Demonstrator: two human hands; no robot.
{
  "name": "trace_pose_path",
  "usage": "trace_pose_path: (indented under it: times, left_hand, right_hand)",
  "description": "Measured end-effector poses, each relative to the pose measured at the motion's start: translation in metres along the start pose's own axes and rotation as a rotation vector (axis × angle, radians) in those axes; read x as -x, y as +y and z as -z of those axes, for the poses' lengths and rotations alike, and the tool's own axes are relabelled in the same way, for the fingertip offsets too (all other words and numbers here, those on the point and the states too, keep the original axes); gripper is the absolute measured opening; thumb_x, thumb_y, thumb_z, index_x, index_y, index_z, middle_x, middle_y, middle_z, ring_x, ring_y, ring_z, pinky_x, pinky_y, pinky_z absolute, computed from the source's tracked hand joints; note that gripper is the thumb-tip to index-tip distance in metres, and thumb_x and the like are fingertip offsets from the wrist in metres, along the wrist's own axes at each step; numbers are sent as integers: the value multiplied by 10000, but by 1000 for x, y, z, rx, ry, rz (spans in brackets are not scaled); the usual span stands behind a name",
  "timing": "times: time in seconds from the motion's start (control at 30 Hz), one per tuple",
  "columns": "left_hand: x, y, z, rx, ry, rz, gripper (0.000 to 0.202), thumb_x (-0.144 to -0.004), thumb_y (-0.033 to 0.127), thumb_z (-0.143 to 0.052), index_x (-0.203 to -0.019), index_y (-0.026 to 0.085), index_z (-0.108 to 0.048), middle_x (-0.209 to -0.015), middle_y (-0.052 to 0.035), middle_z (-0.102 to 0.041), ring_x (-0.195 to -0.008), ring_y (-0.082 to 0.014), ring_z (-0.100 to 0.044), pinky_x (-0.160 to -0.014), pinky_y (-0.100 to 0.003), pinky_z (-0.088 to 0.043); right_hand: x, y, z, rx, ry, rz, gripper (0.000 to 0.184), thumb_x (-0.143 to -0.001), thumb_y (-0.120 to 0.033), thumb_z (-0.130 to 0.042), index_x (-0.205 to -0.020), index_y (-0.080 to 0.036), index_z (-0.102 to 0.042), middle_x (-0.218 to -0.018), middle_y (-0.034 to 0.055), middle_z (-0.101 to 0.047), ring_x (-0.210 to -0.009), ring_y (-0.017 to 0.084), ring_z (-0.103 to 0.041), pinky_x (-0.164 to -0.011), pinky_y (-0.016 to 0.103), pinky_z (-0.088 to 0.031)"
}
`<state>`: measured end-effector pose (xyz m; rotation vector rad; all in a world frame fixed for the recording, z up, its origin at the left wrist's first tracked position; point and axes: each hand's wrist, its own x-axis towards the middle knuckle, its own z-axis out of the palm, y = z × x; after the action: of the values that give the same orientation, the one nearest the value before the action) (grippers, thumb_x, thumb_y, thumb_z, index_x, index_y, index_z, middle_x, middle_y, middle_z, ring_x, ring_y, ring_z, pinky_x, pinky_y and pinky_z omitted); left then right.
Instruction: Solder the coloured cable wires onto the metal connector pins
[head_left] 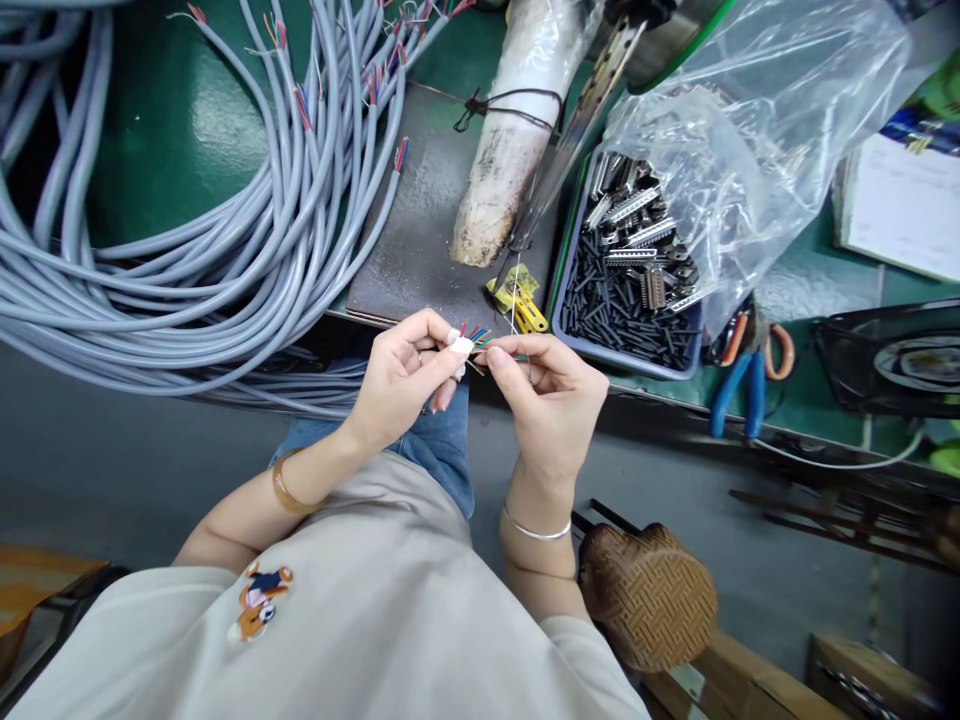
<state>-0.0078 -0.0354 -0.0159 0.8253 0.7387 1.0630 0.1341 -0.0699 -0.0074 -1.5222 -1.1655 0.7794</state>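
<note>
Thin coloured wires [480, 338], red, blue and green among them, fan out between my two hands over the bench's front edge. My left hand [405, 375] pinches them near their base, with white wrapping on its thumb and finger. Thumb and forefinger of my right hand [544, 385] are closed on the wire ends from the other side. Just beyond my fingers lies a yellow cutter [529, 312] on a dark board. A large bundle of grey cables [300, 200] with stripped, coloured ends spreads across the bench at the left.
Right of the board stands a blue-grey bin [622, 355] of black sleeves and metal connectors, partly under a clear plastic bag [757, 150]. Blue-handled pliers [742, 385] sit at the bench edge. A wrapped white roll [506, 140] rises behind the cutter. Below is a woven-top stool [652, 600].
</note>
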Motion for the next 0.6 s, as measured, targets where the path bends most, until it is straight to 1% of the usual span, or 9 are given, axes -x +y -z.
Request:
trace_pose_path:
  times: [0.17, 0.3, 0.43, 0.6]
  left_hand:
    - [1, 3, -2, 10, 2, 27, 389, -781, 430, -835, -742, 177, -542, -545, 83, -516, -369, -35, -472, -358, -155, -352]
    - [2, 2, -3, 5, -6, 50, 387, -762, 412, -851, -736, 171, -549, -572, 74, -547, -372, -33, -485, -355, -153, -355]
    - [3, 0, -3, 0, -14, 65, 371, -755, 382, -858, -735, 167, -556, -587, 68, -568, -377, -34, -493, -356, -153, -362]
    - [3, -2, -3, 3, -19, 55, 330, -767, 346, -849, -731, 165, -575, -587, 63, -571, -392, -41, -504, -378, -161, -388]
  right_hand:
    - [-2, 2, 0, -47, -14, -2, 103, -844, -321, -761, -852, -218, -764, -688, -16, -646, -660, 123, -654, -578, 239, -538]
    - [-3, 2, 1, -28, -7, 1, 122, -844, -342, -760, -869, -223, -768, -685, -12, -631, -672, 129, -646, -547, 233, -520]
    - [-5, 0, 3, -19, -12, 15, 93, -833, -312, -757, -845, -220, -767, -670, -19, -596, -632, 109, -589, -500, 215, -445]
    - [-6, -2, 3, -23, -34, 24, 25, -805, -228, -738, -790, -208, -733, -606, -56, -505, -505, 58, -412, -442, 209, -276]
